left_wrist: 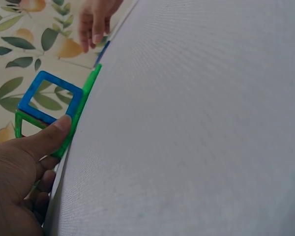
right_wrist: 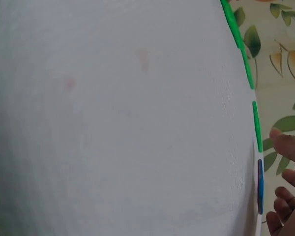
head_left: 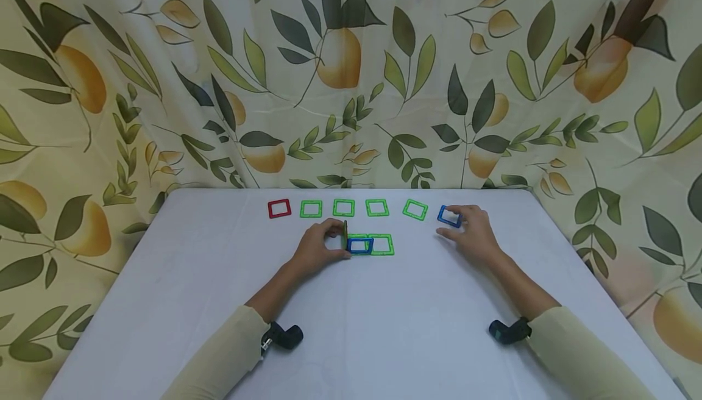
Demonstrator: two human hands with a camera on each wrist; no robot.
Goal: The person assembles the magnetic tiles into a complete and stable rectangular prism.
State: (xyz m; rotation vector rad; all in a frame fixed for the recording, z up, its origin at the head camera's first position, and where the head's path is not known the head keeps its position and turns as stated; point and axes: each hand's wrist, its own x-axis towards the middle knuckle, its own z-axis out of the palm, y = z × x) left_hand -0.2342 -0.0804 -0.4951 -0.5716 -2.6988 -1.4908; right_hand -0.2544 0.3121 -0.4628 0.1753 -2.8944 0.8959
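Note:
My left hand grips an upright green magnetic tile, seen almost edge-on in the head view; the thumb presses near the lower corner of an upright blue magnetic tile joined to it. Both stand on flat green magnetic tiles laid side by side, partly covered by the blue frame. Over at the right end of the back row, my right hand hovers above another blue magnetic tile, thumb and fingers spread apart. In the right wrist view that blue tile lies flat, with fingertips apart from it.
Along the back of the white-covered table, a red tile and several green tiles lie spaced in a row. A fruit-patterned curtain hangs directly behind the table's far edge.

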